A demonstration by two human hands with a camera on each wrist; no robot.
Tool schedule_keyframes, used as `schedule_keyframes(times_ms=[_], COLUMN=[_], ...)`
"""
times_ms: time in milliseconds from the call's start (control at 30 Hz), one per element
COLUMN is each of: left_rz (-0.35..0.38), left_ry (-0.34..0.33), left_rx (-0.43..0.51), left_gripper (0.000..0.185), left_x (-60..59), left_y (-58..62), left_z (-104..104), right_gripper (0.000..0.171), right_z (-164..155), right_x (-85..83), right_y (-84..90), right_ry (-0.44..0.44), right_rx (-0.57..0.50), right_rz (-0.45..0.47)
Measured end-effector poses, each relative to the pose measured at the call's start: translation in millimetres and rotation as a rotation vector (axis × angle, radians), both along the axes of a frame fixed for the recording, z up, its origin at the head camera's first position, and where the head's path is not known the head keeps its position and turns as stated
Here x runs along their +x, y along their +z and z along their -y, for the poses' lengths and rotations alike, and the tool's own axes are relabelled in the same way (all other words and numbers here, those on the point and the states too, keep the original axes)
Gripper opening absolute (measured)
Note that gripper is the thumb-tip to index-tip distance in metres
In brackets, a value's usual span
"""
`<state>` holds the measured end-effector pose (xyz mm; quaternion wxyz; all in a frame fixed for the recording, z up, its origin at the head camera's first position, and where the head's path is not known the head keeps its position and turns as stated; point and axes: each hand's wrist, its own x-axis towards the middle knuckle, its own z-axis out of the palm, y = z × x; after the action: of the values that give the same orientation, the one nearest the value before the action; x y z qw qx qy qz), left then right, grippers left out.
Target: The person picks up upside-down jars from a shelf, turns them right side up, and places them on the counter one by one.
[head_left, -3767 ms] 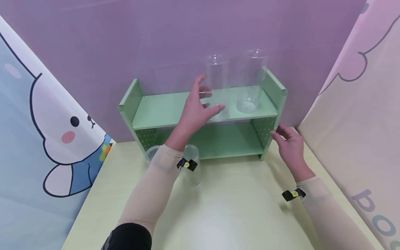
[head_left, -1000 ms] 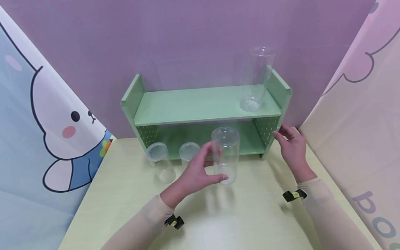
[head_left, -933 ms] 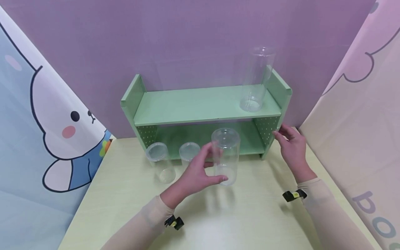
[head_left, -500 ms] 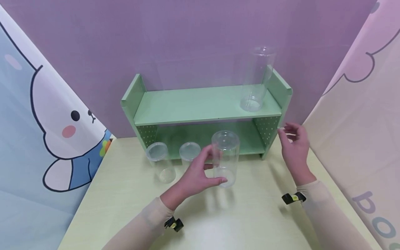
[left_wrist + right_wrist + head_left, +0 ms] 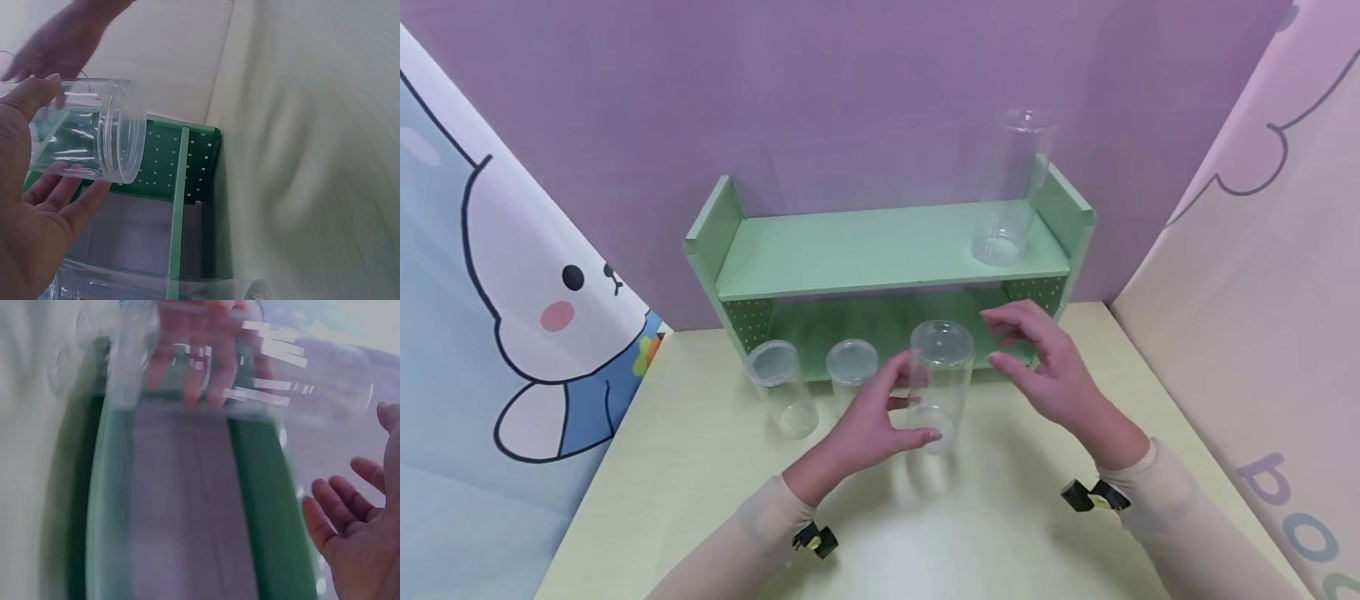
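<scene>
My left hand [image 5: 865,425] grips a tall clear plastic jar [image 5: 951,383] near its lower part, holding it upright in front of the shelf, a little above the table. In the left wrist view the thumb lies on one side of the jar [image 5: 125,137] and the fingers on the other, around its ringed end. My right hand [image 5: 1045,367] is just right of the jar's top, its fingers spread and bent loosely with nothing in them. The right wrist view shows a gap between that hand [image 5: 356,531] and the jar [image 5: 269,369].
Behind the hands stands a green two-tier shelf [image 5: 850,254]. Another clear jar [image 5: 1011,192] is at the right of its top tier. Two clear jars, a left one [image 5: 775,367] and a right one [image 5: 852,362], stand on the pale table [image 5: 685,467] at the shelf's front left.
The left hand has brought a jar down from the top tier to above the table, lowering it slightly. The right hand has left the shelf's right side and moved left toward the jar.
</scene>
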<state>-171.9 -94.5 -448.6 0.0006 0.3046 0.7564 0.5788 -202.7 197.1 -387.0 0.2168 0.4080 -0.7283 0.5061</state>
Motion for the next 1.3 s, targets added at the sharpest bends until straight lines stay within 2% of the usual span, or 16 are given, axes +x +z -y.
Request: schedule_keyframes(times_ms=[133,267,700,967,1300], left_rz=[-0.009,-0.016,-0.031,-0.067,-0.053], left_ry=[-0.006,-0.010,-0.003,-0.003,0.010], left_rx=[-0.030,-0.075,-0.180,-0.236,-0.292], left_gripper=[0.102,0.100,0.104,0.107,0.112], left_x=[-0.8,-1.4,-1.6,-3.3,0.5], left_y=[-1.6,-3.1,-8.1,-12.5,-18.3], left_z=[-1,-1,0,1,16], right_gripper=[0.057,0.069,0.062,0.058,0.061], right_z=[13,21,21,19,9], right_x=[6.4,10.0,11.1,10.3,5.7], right_y=[11.8,18.5,20.0,17.8,18.0], right_ry=[0.039,0.038,0.054,0.052,0.048], right_rx=[0.104,0.214,0.369,0.350,0.202], right_rz=[0.041,0.057,0.110,0.150,0.158])
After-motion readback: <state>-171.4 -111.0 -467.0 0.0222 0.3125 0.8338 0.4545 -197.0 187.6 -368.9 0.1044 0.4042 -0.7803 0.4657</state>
